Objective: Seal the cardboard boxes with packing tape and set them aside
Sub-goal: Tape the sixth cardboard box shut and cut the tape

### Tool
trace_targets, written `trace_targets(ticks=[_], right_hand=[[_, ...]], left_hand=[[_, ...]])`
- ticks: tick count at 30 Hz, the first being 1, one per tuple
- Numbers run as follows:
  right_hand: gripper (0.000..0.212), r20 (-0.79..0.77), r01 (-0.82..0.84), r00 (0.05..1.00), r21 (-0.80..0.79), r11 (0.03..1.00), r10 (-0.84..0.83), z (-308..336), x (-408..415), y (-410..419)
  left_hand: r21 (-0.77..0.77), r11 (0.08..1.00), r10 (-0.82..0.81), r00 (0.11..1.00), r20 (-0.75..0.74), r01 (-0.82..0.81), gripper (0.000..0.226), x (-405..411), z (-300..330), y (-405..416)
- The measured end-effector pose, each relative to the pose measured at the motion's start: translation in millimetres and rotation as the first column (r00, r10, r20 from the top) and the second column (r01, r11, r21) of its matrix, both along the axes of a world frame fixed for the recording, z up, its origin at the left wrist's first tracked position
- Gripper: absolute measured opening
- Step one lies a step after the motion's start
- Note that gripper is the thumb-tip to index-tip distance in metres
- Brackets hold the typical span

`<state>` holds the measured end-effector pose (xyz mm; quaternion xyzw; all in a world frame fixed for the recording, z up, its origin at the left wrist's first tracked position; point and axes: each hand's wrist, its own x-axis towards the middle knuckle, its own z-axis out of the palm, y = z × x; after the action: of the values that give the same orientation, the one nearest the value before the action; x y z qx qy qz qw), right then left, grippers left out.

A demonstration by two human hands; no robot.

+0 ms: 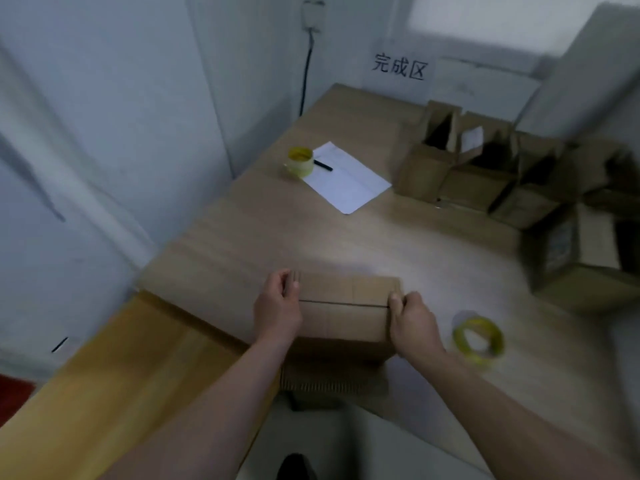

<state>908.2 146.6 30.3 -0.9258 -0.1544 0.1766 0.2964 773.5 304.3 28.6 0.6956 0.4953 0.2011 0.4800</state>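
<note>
A: Head view, item 1?

B: 1 small brown cardboard box (343, 311), flaps folded shut, centre seam untaped as far as the blur allows. It sits at the near edge of the pale wooden table (346, 244). The left hand (277, 306) grips its left end, fingers curled over the top edge; the right hand (414, 323) grips its right end at the seam, thumb on top.

A: Handling?

B: Judged light and stiff, with flaps likely to spring apart. Hold at the 2 ends, as now, pressing the seam closed.

A: Tape?

B: 1 roll of clear packing tape on a yellow core (479, 336), lying just right of the right hand. A 2nd yellow-cored tape roll (300, 162) stands far off, touching a white paper sheet (346, 178) that carries a black pen (322, 165).

A: Other stock?

B: A cluster of open brown cardboard boxes (485, 168) at the far right.

A: Writing?

B: A white wall sign (399, 68) reads "完成区". Box labels are too blurred to read.
</note>
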Motion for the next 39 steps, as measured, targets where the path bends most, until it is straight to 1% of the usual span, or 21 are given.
trace_targets(ticks=[8, 12, 14, 16, 17, 18, 19, 20, 22, 24, 26, 27, 28, 29, 30, 32, 33, 35, 36, 37, 39], right_hand=[[0.029, 0.014, 0.102, 0.995, 0.074, 0.992, -0.103, -20.0, 9.6, 12.6], [0.028, 0.002, 0.119, 0.993, 0.109, 0.987, -0.120, -23.0, 15.3, 12.7], [0.028, 0.001, 0.130, 0.991, 0.116, 0.985, -0.131, -23.6, 19.4, 15.6], [0.028, -0.006, 0.139, 0.990, 0.114, 0.984, -0.139, -23.2, 23.9, 16.8], [0.028, -0.011, 0.140, 0.990, 0.113, 0.984, -0.139, -23.6, 25.6, 16.5], [0.028, -0.015, 0.140, 0.990, 0.111, 0.984, -0.140, -23.3, 26.0, 16.3], [0.028, -0.016, 0.137, 0.991, 0.104, 0.985, -0.136, -22.8, 25.8, 17.0], [0.028, -0.018, 0.130, 0.992, 0.100, 0.986, -0.129, -23.6, 25.2, 17.5], [0.028, -0.043, 0.097, 0.995, 0.127, 0.987, -0.092, -25.4, 26.1, 15.7], [0.031, -0.071, 0.109, 0.993, 0.242, 0.964, -0.095, -28.7, 37.4, 1.4], [0.027, 0.004, 0.124, 0.991, 0.281, 0.952, -0.131, -34.6, 56.8, -31.4], [0.018, 0.090, 0.112, 0.987, 0.211, 0.971, -0.133, -38.8, 68.2, -54.4], [0.006, 0.186, 0.070, 0.979, 0.065, 0.995, -0.081, -41.8, 79.6, -79.4], [0.016, 0.274, 0.001, 0.961, -0.135, 0.991, 0.037, -45.5, 89.6, -103.8], [0.030, 0.296, -0.088, 0.934, -0.350, 0.933, 0.199, -51.1, 99.3, -127.4], [0.045, 0.171, -0.236, 0.883, -0.641, 0.730, 0.436, -59.8, 111.4, -160.3], [0.045, 0.097, -0.286, 0.867, -0.706, 0.648, 0.488, -61.9, 114.1, -168.5], [0.039, 0.047, -0.333, 0.846, -0.731, 0.596, 0.530, -63.9, 116.2, -175.4], [0.039, 0.048, -0.336, 0.848, -0.722, 0.605, 0.528, -64.6, 117.1, -174.9], [0.042, 0.087, -0.332, 0.855, -0.666, 0.668, 0.512, -65.3, 118.9, -172.2], [0.044, 0.294, -0.269, 0.876, -0.360, 0.893, 0.382, -59.6, 123.0, -157.1]], left_hand=[[0.081, 0.994, -0.069, 0.998, -0.011, 0.069, 0.027, 25.7, -21.2, 27.3], [0.216, 0.958, -0.168, 0.981, -0.101, 0.186, 0.029, 31.3, -23.5, 27.8], [0.416, 0.847, -0.242, 0.936, -0.255, 0.332, 0.035, 34.0, -23.3, 28.8], [0.607, 0.592, -0.292, 0.843, -0.452, 0.530, 0.035, 40.3, -19.3, 23.9], [0.616, 0.480, -0.321, 0.779, -0.539, 0.625, 0.035, 44.0, -17.5, 16.0], [0.589, 0.411, -0.340, 0.717, -0.609, 0.696, 0.039, 46.5, -16.8, 5.1], [0.559, 0.399, -0.345, 0.684, -0.643, 0.727, 0.044, 48.6, -17.7, -5.5], [0.535, 0.429, -0.338, 0.679, -0.652, 0.728, 0.048, 49.6, -18.0, -14.3], [0.534, 0.485, -0.299, 0.705, -0.643, 0.692, 0.045, 50.4, -22.2, -20.2], [0.574, 0.489, -0.286, 0.742, -0.607, 0.657, 0.038, 51.7, -25.7, -15.3], [0.598, 0.482, -0.312, 0.763, -0.566, 0.641, 0.033, 53.5, -25.5, -10.4], [0.611, 0.480, -0.312, 0.773, -0.552, 0.630, 0.032, 53.6, -25.2, -10.4], [0.620, 0.480, -0.303, 0.780, -0.548, 0.621, 0.032, 53.8, -25.5, -11.3], [0.625, 0.478, -0.295, 0.783, -0.548, 0.617, 0.032, 54.1, -26.6, -12.0], [0.629, 0.474, -0.295, 0.784, -0.547, 0.616, 0.032, 54.3, -27.4, -12.3], [0.642, 0.468, -0.298, 0.793, -0.532, 0.607, 0.032, 54.5, -28.3, -11.3], [0.648, 0.469, -0.299, 0.799, -0.523, 0.600, 0.031, 54.6, -28.8, -10.1], [0.640, 0.476, -0.306, 0.796, -0.522, 0.603, 0.030, 55.0, -27.9, -9.4], [0.635, 0.478, -0.313, 0.793, -0.523, 0.607, 0.029, 55.5, -27.5, -9.5], [0.633, 0.476, -0.318, 0.791, -0.523, 0.610, 0.028, 55.4, -27.6, -9.5], [0.630, 0.471, -0.320, 0.785, -0.530, 0.617, 0.028, 54.7, -26.9, -9.3]])
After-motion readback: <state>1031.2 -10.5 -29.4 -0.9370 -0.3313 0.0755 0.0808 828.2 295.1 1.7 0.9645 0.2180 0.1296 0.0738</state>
